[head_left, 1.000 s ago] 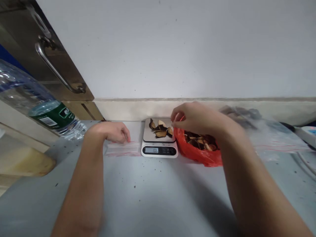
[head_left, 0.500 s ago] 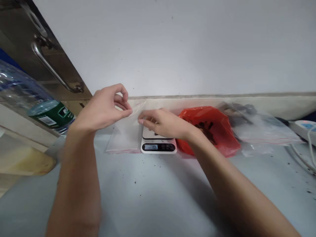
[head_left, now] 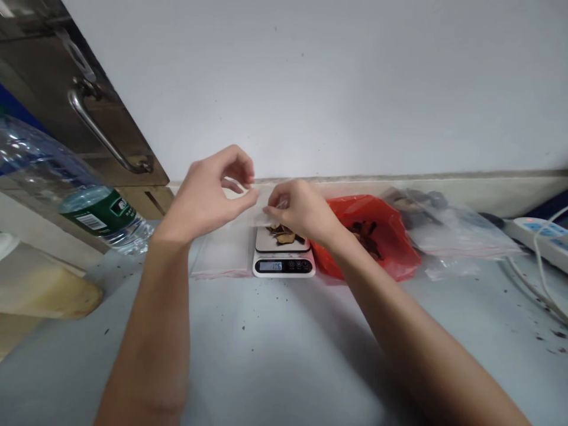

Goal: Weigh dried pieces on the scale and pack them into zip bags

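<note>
My left hand (head_left: 213,192) pinches one edge of a clear plastic zip bag (head_left: 261,208) between thumb and fingertips. My right hand (head_left: 302,213) grips the bag's other side with curled fingers. The bag hangs above the back of a white digital scale (head_left: 284,266), whose display seems to read 10.6. Dried brown pieces (head_left: 284,238) lie on the scale's plate, partly hidden behind the bag and my right hand. Flat zip bags (head_left: 222,254) lie just left of the scale. Right of it, an open red plastic bag (head_left: 393,242) contains dark dried pieces (head_left: 366,239).
A plastic bottle with a green label (head_left: 104,213) leans at the left, near a container of yellowish contents (head_left: 53,290). More clear bags (head_left: 461,231) lie at the right beside a power strip (head_left: 541,236) with cables. Dark crumbs dot the grey tabletop (head_left: 266,367).
My left hand has moved right, lifting a bag from the stack to over the scale. My right hand has shifted slightly right and grips it too. The pieces on the plate now show.
</note>
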`<state>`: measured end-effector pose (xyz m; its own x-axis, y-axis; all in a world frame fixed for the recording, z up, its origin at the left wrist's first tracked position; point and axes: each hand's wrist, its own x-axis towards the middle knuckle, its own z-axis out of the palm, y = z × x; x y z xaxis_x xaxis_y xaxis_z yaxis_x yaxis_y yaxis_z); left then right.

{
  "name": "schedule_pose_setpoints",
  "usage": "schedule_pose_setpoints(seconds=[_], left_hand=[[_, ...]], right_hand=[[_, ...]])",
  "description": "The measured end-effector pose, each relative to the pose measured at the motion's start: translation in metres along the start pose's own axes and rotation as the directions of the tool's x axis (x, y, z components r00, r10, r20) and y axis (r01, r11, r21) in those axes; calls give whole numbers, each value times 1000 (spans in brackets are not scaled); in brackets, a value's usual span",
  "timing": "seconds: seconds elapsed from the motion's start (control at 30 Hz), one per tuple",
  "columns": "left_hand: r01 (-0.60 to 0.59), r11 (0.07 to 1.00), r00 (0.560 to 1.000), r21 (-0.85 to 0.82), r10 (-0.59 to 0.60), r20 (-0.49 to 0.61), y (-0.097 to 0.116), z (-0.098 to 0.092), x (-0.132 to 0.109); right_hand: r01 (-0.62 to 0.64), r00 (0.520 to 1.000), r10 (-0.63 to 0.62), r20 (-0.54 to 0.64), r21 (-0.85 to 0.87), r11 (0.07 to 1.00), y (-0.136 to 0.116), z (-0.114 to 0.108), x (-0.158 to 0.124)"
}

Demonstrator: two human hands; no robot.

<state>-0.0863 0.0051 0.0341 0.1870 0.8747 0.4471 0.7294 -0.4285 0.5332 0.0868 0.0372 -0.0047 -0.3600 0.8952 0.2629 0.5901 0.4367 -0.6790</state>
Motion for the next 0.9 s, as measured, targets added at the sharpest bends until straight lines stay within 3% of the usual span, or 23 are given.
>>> schedule_pose_setpoints(seconds=[0.07, 0.13, 0.2, 0.37, 0.47, 0.57, 0.7, 0.9], left_hand=[[-4, 999, 983, 42, -4, 185, 0, 0, 0], [2, 995, 932, 95, -36, 362, -2, 1, 1], [2, 993, 888, 114, -54, 456, -3, 4, 2], [3, 993, 891, 116, -56, 450, -5, 11, 5], [36, 983, 884, 181, -116, 452, -12, 8, 5], [99, 954, 843, 283, -232, 486, -22, 4, 5], [120, 916, 786, 384, -324, 527, -25, 4, 7], [84, 920, 775, 382, -302, 555, -21, 9, 8]], right_hand=[[46, 999, -46, -4, 97, 994, 2, -3, 0], [68, 995, -81, 52, 213, 975, 5, -7, -1], [71, 992, -97, 78, 289, 955, 7, -9, -1], [84, 990, -108, 92, 232, 969, 9, -10, 0], [-92, 994, 91, 60, 16, 996, 9, -14, -1], [-251, 955, 280, 93, -242, 937, 9, -17, -3], [-220, 877, 374, 302, -439, 871, 8, -13, -3], [-185, 860, 388, 330, -507, 842, 9, 0, 1]])
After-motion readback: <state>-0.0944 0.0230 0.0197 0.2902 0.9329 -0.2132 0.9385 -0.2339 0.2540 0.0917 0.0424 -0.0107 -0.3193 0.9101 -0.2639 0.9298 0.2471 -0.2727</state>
